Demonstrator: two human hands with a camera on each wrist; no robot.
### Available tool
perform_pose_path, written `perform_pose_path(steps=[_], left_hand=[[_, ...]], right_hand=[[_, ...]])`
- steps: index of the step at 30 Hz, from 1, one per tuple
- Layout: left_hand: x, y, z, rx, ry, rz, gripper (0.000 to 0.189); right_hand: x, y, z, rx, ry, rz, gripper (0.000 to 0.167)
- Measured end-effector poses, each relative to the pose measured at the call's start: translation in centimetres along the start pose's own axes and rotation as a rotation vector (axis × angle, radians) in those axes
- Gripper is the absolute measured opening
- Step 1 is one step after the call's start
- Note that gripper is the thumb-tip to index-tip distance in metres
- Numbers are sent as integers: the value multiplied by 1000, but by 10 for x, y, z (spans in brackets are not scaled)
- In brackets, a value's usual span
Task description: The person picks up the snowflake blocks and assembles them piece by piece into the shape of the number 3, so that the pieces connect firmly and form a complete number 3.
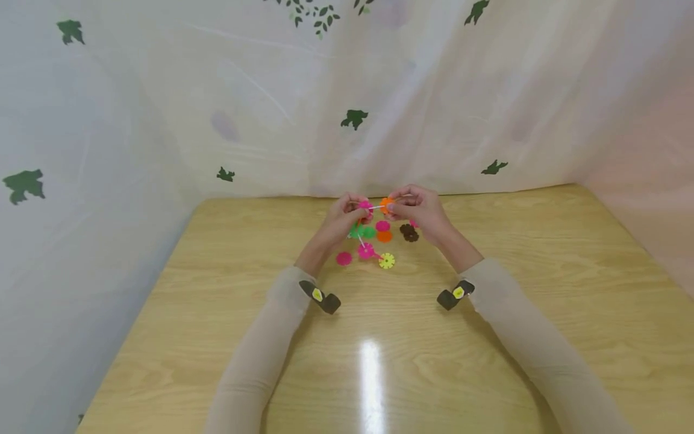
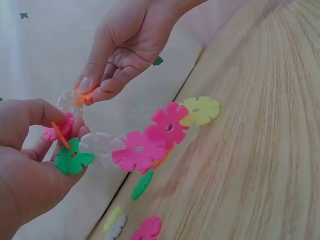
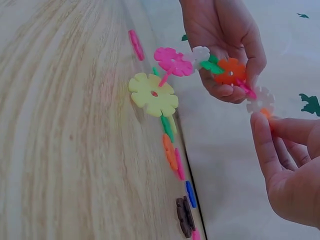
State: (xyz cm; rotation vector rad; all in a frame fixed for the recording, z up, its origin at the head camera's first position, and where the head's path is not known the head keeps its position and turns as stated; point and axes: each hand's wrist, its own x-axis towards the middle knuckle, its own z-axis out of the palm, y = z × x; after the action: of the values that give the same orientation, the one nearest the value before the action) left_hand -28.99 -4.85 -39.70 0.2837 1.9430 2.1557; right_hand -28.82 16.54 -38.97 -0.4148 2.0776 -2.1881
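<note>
A chain of slotted, flower-shaped plastic discs hangs from my left hand. It runs from a yellow disc through two pink ones, a white disc, a green disc and an orange disc to a pink disc. My left fingers pinch the chain near this pink disc. Beyond it stands another white disc, edge-joined to the pink one. Across from it, my right hand pinches a small orange disc between thumb and fingers, right at the white disc's rim.
Loose discs lie on the wooden table below the hands: brown discs, an orange one, a pink one, a blue one and several others. A pale curtain with leaf patterns hangs behind the table's far edge.
</note>
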Motion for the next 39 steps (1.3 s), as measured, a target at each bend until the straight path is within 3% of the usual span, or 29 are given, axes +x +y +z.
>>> perform_pose_path(steps=[7, 12, 16, 28, 39], left_hand=[[0, -2, -1, 26, -29, -40, 16], [-2, -2, -2, 33, -101, -15, 20], [-3, -3, -2, 43, -119, 13, 23], [-1, -3, -5, 62, -121, 18, 33], [0, -2, -6, 56, -83, 7, 32]], right_hand=[[1, -1, 0, -96, -40, 24, 30], [2, -1, 2, -112, -98, 30, 31], [0, -1, 3, -140, -110, 41, 30], [0, -8, -3, -236, -152, 101, 34], [5, -15, -33, -423, -181, 130, 35]])
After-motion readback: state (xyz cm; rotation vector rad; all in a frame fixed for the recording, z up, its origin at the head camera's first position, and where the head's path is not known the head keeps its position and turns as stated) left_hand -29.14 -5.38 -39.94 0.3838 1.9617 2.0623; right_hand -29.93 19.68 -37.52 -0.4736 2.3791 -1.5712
